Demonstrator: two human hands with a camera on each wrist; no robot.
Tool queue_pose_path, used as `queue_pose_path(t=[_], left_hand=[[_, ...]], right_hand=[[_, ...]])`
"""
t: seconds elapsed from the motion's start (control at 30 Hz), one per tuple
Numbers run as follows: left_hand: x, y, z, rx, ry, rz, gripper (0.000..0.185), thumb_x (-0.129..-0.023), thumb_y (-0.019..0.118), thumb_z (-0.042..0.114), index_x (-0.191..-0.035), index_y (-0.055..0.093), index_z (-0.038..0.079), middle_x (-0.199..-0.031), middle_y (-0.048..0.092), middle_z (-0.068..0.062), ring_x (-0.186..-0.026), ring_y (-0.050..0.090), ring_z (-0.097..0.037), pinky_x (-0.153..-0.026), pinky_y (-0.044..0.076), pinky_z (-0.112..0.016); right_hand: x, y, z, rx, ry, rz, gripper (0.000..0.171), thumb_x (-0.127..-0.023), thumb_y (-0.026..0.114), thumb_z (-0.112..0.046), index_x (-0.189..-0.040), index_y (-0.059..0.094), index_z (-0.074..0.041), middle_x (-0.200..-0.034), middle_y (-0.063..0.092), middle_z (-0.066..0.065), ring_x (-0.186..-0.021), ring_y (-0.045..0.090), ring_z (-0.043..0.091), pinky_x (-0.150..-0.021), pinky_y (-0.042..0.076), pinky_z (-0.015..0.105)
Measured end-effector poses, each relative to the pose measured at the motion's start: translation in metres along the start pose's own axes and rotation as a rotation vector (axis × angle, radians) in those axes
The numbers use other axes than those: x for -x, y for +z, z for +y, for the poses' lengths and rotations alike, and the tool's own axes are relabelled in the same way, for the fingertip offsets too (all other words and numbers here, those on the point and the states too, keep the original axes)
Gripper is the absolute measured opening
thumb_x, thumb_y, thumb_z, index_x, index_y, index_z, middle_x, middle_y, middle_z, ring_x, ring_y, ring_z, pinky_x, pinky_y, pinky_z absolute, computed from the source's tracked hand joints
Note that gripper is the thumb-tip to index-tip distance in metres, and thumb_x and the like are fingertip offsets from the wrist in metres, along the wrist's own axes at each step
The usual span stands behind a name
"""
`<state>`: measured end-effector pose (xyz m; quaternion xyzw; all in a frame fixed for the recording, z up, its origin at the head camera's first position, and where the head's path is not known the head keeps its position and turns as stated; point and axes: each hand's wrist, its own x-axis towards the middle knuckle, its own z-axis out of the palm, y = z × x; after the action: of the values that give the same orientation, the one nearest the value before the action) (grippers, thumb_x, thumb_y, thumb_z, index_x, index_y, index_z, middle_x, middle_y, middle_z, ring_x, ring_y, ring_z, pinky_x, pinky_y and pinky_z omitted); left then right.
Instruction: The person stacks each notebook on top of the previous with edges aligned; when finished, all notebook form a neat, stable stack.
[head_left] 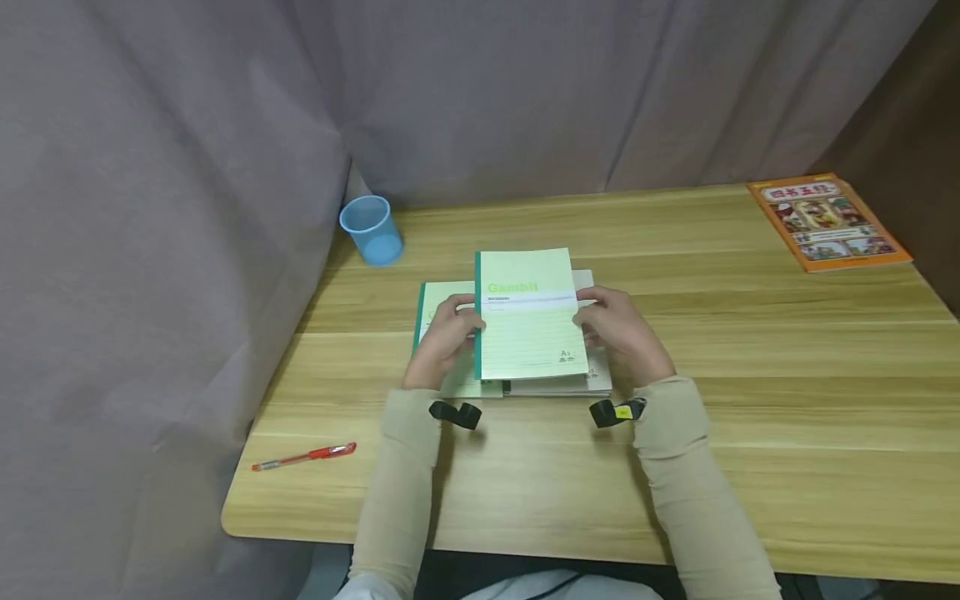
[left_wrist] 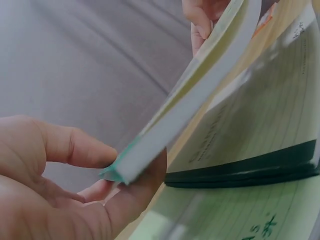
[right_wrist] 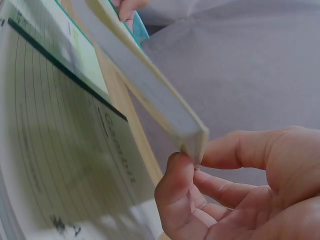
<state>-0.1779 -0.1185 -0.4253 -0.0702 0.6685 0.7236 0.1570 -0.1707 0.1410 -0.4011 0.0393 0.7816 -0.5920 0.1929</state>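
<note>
A light green notebook [head_left: 532, 333] with a dark green spine is held up between both hands, above other notebooks on the table. My left hand [head_left: 447, 337] pinches its spine edge; in the left wrist view the thumb and fingers [left_wrist: 135, 205] hold the green binding. My right hand [head_left: 618, 329] pinches the opposite edge, where the right wrist view shows the page block between thumb and fingers. Beneath lie a second green notebook [head_left: 459, 387] on the left and a greyish lined notebook [head_left: 562, 387] on the right, both partly hidden; the greyish one overlaps the green one.
A blue cup [head_left: 372, 233] stands at the back left of the wooden table [head_left: 750, 417]. A red pen [head_left: 303, 457] lies near the front left. An orange illustrated booklet [head_left: 828, 222] rests at the back right corner. Grey curtain [head_left: 487, 100] hangs behind and to the left.
</note>
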Motion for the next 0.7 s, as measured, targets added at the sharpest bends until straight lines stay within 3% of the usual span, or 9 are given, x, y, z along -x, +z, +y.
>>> queue_pose_path(t=[0.27, 0.47, 0.7], left_hand=[[-0.003, 0.017, -0.01, -0.133, -0.037, 0.035, 0.057, -0.089, 0.054, -0.002, -0.145, 0.042, -0.003, -0.108, 0.057, -0.012, -0.083, 0.055, -0.019, -0.07, 0.05, -0.029], [-0.005, 0.024, -0.018, -0.226, -0.025, 0.057, 0.052, -0.093, 0.054, -0.002, -0.145, 0.045, -0.002, -0.12, 0.058, -0.015, -0.1, 0.057, -0.024, -0.084, 0.053, -0.035], [-0.008, 0.03, -0.021, -0.297, 0.006, 0.051, 0.05, -0.095, 0.054, -0.003, -0.144, 0.045, -0.004, -0.122, 0.054, -0.017, -0.096, 0.056, -0.024, -0.077, 0.053, -0.033]], right_hand=[[0.002, -0.008, 0.012, 0.002, 0.041, 0.014, 0.062, -0.094, 0.053, -0.004, -0.152, 0.036, 0.004, -0.128, 0.047, 0.024, -0.096, 0.054, 0.025, -0.076, 0.055, 0.03], [-0.001, -0.01, 0.022, 0.002, 0.045, 0.029, 0.06, -0.093, 0.052, -0.002, -0.151, 0.038, 0.005, -0.123, 0.053, 0.027, -0.087, 0.059, 0.023, -0.071, 0.056, 0.03], [0.001, -0.015, 0.029, 0.04, 0.074, 0.04, 0.058, -0.095, 0.051, -0.005, -0.151, 0.039, 0.003, -0.128, 0.052, 0.026, -0.103, 0.056, 0.031, -0.08, 0.055, 0.035]])
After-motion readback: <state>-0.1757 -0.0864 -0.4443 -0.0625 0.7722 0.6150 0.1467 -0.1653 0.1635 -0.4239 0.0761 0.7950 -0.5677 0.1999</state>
